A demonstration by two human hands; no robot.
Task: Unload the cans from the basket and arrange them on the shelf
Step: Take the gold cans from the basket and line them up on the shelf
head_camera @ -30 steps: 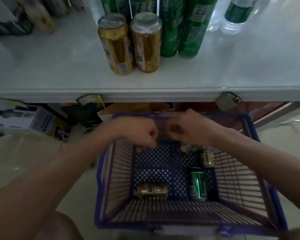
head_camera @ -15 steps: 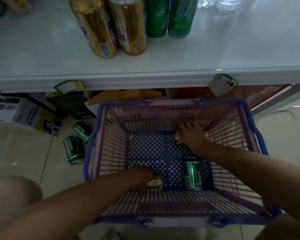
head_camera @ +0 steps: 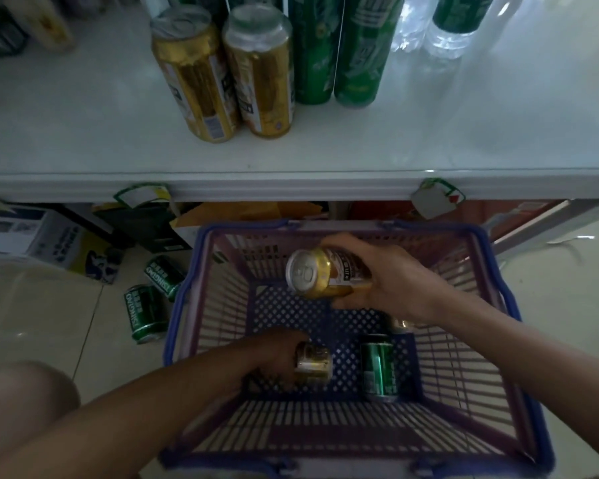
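A blue and pink plastic basket (head_camera: 519, 340) stands on the floor below a white shelf (head_camera: 429, 143). My right hand (head_camera: 391, 281) holds a gold can (head_camera: 320, 273) lifted above the basket's far half, its top facing me. Down on the basket floor, my left hand (head_camera: 274, 357) is closed around a second gold can (head_camera: 313, 363) lying on its side. A green can (head_camera: 377, 366) lies beside it to the right. Part of another can (head_camera: 400, 324) peeks out under my right wrist. On the shelf stand two tall gold cans (head_camera: 196, 74) (head_camera: 261, 69) and two tall green cans (head_camera: 360, 53).
Two green cans (head_camera: 144, 312) (head_camera: 163, 276) lie on the tiled floor left of the basket. Boxes (head_camera: 42, 242) sit under the shelf at left. Water bottles (head_camera: 453, 22) stand at the shelf's back right. My knee (head_camera: 21, 402) shows at bottom left.
My right hand has risen from the basket floor with a gold can in it. My left hand stays low, closed on the other gold can.
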